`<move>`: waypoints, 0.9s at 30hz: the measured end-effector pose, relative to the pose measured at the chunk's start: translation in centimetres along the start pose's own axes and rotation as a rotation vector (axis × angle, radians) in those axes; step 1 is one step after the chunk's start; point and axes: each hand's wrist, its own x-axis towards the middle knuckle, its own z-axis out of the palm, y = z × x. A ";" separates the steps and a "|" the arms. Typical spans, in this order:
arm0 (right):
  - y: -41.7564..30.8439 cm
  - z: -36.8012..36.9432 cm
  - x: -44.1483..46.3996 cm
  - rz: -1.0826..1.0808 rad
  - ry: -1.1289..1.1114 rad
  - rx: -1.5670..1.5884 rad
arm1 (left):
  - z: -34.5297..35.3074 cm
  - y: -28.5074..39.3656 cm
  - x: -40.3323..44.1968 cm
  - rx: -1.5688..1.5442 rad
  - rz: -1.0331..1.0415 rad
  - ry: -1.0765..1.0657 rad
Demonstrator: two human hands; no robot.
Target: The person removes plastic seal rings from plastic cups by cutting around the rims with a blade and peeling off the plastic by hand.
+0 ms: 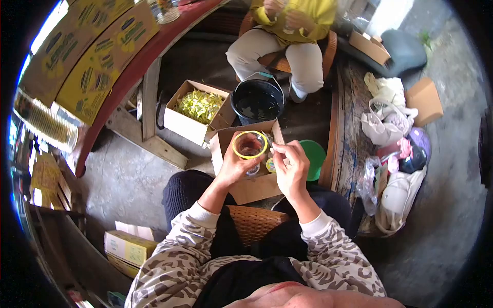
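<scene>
My left hand [232,168] is wrapped round a clear plastic cup [250,149] with a yellow rim, its mouth tilted up toward me. Just right of the cup, my right hand [292,172] has thumb and index finger pinched together. A small pale bit shows at those fingertips, too small to name. Below both hands stands an open cardboard box [259,189] in front of my knees. Inside it, partly covered by my hands, are a round yellow printed piece [270,165] and another clear item.
Beyond the box stand a black bucket [245,119] of dark liquid and a carton [186,128] of yellow-green strips. A green basin [313,160] lies right. A co-worker [303,54] sits opposite. Stacked cups [49,122] and lemon cartons [105,64] line the left; bags [398,197] sit right.
</scene>
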 end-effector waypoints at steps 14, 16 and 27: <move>-0.6 0.3 0.4 -0.011 -0.013 -0.085 | -1.2 -0.1 0.5 0.099 0.130 -0.026; -0.5 0.5 0.1 -0.041 -0.014 -0.075 | -1.4 -0.2 0.6 0.111 0.105 -0.045; 0.5 0.2 0.7 0.058 0.027 -0.030 | -1.0 0.0 0.7 0.036 0.119 -0.081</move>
